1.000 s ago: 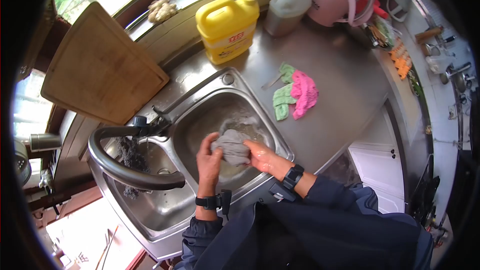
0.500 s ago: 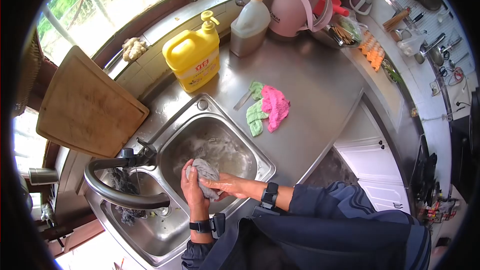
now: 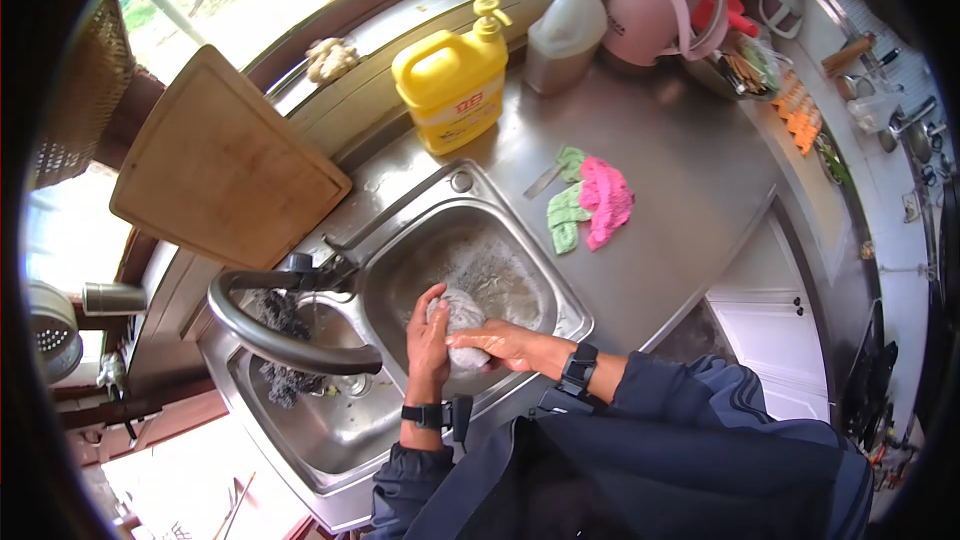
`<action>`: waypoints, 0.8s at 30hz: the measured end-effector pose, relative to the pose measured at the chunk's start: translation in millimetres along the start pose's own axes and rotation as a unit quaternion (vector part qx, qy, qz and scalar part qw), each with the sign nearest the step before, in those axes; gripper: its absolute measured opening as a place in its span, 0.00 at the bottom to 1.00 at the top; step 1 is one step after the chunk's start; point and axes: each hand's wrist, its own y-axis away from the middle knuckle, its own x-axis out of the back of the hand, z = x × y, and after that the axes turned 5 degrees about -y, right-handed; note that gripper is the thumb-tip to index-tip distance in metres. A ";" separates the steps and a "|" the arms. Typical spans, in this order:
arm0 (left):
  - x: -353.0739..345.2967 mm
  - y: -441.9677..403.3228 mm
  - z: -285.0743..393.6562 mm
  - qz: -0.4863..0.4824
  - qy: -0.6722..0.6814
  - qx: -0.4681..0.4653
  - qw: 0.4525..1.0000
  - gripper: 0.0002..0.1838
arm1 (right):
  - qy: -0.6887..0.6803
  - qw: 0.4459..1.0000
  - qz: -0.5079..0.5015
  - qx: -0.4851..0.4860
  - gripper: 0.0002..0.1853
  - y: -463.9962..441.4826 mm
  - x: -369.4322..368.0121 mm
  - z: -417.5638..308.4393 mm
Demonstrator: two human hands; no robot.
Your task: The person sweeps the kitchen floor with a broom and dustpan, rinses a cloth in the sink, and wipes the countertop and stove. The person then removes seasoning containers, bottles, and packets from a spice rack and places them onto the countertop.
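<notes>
A wet, bunched grey cloth (image 3: 462,315) is squeezed between both hands above the right sink basin (image 3: 385,275). My left hand (image 3: 428,335) presses on its left side, fingers pointing up. Around its lower right side, my right hand (image 3: 500,342) is closed, with the thumb lying across the cloth. Some fingertips are hidden behind the cloth. Cloudy, sudsy water (image 3: 510,275) lies in the basin below. Left of the hands, the curved grey faucet (image 3: 270,345) reaches over the other basin, where dark leafy greens (image 3: 285,385) lie.
Pink and green cloths (image 3: 605,202) lie on the steel counter beside a flat blade-like piece (image 3: 543,180). Behind the sink stand a yellow detergent jug (image 3: 455,105), a plastic jug (image 3: 565,40) and a pink kettle (image 3: 655,5). A wooden cutting board (image 3: 225,165) leans at left.
The whole view has shifted, so the sink and counter appear further right and the window side shows more. Both hands still grip the grey cloth, now bunched more tightly.
</notes>
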 end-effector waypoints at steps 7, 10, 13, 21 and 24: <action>-8.2 4.4 -9.9 -0.161 0.347 -0.057 0.922 0.36 | -0.185 0.976 -0.084 -0.077 0.16 4.8 0.8 -3.6; -1.5 1.8 -11.3 -0.089 0.246 -0.048 0.964 0.20 | -0.179 0.978 -0.095 -0.051 0.18 5.7 2.7 0.3; 0.2 -2.0 -1.5 -0.033 0.163 -0.019 0.986 0.13 | -0.052 0.996 -0.058 -0.047 0.19 7.5 1.2 -3.4; -12.5 -25.5 0.4 0.004 -0.035 0.000 0.999 0.13 | 0.247 0.964 0.085 0.054 0.23 -5.0 4.4 -1.2; -17.2 -35.6 -2.9 0.046 -0.212 0.010 0.976 0.13 | 0.486 0.857 0.171 0.013 0.26 -5.5 -3.2 -21.1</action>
